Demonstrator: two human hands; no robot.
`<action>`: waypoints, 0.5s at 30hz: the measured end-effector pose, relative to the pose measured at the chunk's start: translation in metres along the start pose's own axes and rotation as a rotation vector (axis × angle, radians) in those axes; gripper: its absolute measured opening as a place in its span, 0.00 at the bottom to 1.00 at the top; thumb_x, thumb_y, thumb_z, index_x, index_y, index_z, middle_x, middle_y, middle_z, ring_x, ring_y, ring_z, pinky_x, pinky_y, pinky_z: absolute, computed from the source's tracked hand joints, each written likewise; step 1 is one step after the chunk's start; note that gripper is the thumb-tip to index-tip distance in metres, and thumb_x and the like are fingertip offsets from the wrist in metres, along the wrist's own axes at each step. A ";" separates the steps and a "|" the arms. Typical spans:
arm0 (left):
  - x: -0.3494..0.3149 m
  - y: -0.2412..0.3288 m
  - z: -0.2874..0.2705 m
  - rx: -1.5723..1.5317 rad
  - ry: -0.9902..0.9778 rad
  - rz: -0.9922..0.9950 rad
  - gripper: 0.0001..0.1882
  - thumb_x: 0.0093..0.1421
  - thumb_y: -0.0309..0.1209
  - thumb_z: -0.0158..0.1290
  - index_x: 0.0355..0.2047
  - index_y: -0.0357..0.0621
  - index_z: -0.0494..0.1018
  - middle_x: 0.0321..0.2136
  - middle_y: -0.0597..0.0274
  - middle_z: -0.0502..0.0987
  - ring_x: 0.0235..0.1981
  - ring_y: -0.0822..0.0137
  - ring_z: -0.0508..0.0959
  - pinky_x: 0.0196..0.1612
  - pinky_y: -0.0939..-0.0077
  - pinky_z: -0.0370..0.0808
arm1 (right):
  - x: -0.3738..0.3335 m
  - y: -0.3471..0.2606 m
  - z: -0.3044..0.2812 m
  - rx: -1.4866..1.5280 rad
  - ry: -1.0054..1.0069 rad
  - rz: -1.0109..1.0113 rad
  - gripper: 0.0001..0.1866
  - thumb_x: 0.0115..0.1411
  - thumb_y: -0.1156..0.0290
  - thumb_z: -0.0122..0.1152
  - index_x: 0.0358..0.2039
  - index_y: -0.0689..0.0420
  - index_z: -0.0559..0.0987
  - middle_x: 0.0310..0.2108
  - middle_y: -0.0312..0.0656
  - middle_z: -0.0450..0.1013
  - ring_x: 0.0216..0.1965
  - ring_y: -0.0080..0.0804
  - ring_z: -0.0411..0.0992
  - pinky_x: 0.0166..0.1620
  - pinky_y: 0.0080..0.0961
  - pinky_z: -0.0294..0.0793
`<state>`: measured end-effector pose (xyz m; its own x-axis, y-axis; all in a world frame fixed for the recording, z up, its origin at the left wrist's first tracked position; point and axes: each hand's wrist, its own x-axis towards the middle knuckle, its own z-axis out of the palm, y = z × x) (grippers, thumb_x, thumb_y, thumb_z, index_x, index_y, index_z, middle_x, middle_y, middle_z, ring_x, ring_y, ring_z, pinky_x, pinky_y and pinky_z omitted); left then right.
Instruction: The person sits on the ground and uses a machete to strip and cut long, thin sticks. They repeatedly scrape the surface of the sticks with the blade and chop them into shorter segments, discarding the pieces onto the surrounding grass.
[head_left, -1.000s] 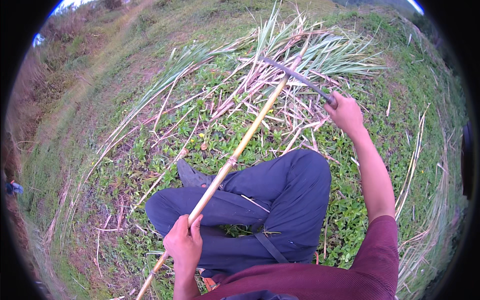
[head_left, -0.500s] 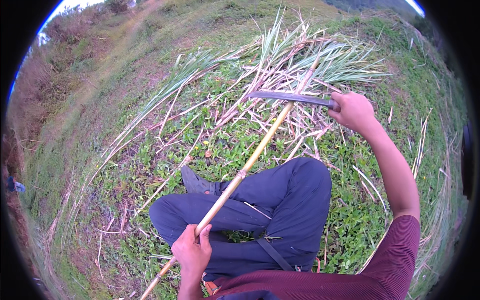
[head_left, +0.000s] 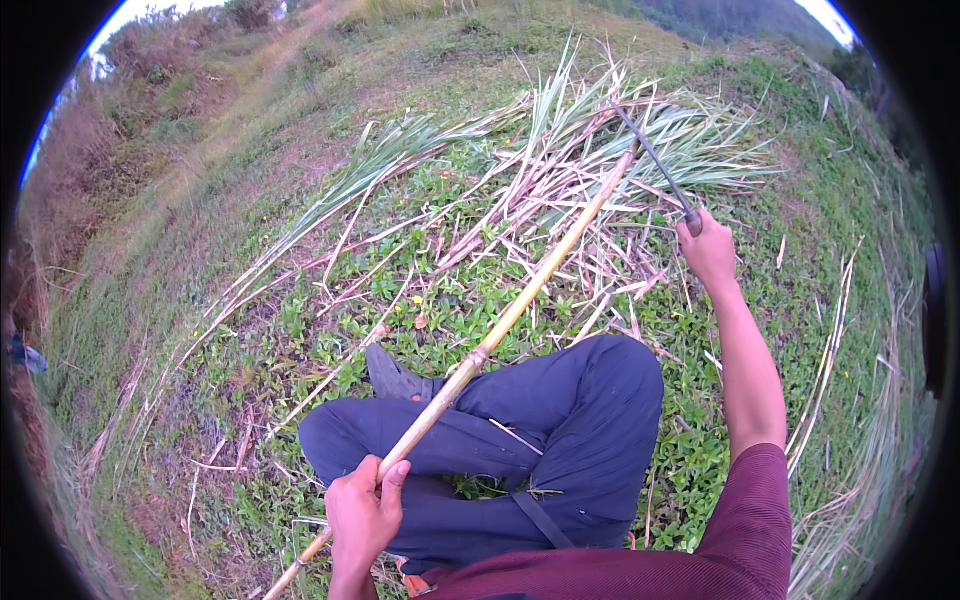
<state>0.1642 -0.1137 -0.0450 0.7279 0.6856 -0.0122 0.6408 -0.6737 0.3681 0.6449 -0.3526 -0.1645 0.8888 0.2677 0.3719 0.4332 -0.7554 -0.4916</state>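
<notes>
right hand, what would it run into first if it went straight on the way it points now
Probably the green leaves on the right side of the cut pile, just beyond the right hand and its knife; height above the ground is unclear.

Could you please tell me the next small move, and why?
Perhaps the right hand should draw the long knife inward along the jointed cane: the knife is near the cane's far tip, and the left hand grips the cane lower down.
</notes>
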 end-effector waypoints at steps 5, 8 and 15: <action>0.001 0.003 -0.004 -0.062 -0.039 -0.052 0.23 0.65 0.43 0.59 0.20 0.39 0.69 0.09 0.54 0.67 0.11 0.51 0.71 0.18 0.62 0.64 | -0.034 -0.028 0.002 -0.012 0.022 -0.346 0.15 0.55 0.57 0.68 0.27 0.54 0.74 0.18 0.43 0.74 0.23 0.47 0.76 0.29 0.42 0.74; 0.002 0.001 0.000 -0.071 -0.111 -0.033 0.23 0.64 0.43 0.60 0.20 0.39 0.69 0.09 0.54 0.67 0.11 0.52 0.70 0.18 0.63 0.64 | -0.016 0.006 0.019 0.061 0.110 -0.035 0.15 0.57 0.58 0.67 0.27 0.56 0.74 0.19 0.46 0.75 0.23 0.49 0.76 0.29 0.42 0.74; 0.011 -0.009 -0.009 -0.057 -0.131 -0.126 0.24 0.61 0.47 0.62 0.20 0.40 0.69 0.10 0.54 0.68 0.12 0.51 0.72 0.19 0.62 0.66 | -0.030 -0.055 0.049 0.107 0.005 -0.267 0.11 0.58 0.61 0.65 0.31 0.54 0.75 0.21 0.45 0.77 0.25 0.52 0.77 0.29 0.43 0.74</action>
<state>0.1640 -0.0978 -0.0405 0.6705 0.7194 -0.1812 0.7167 -0.5652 0.4084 0.6022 -0.2902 -0.1871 0.7408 0.4455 0.5027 0.6650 -0.5914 -0.4560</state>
